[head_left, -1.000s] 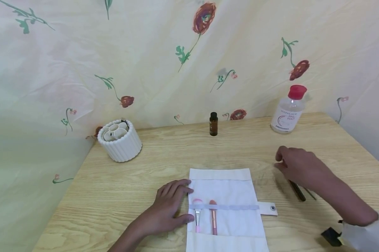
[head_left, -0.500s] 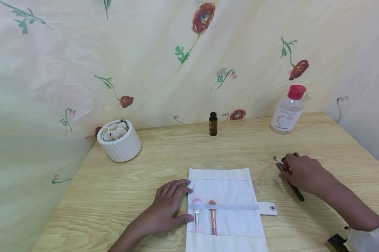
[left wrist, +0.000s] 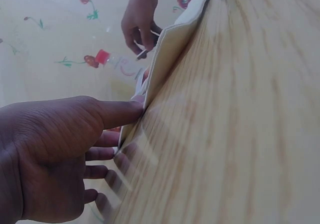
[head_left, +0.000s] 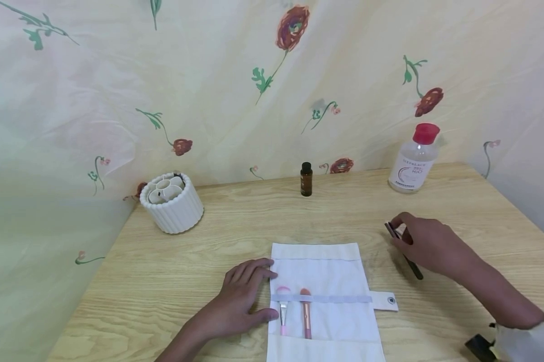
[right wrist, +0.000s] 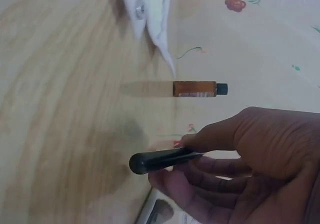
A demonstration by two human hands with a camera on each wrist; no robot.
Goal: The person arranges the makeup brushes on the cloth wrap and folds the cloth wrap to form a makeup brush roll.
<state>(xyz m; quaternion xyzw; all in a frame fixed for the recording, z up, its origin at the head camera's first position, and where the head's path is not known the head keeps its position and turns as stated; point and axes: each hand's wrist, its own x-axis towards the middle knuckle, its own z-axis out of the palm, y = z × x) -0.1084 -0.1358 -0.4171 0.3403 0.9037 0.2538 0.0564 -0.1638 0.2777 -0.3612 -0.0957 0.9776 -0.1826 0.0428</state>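
Stick shifted twd 10 o'clock, R hand fingers pinching it: pickup looks done. L hand fingers relaxed, roll's 9 o'clock edge.

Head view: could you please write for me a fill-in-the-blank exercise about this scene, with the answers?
1. The flat white cloth roll holds ____ slender pinkish brushes.
2. The slim black handle is in the person's ____ hand.
3. The transparent bottle with a white label has a ____ cap.
Answers: two; right; red.
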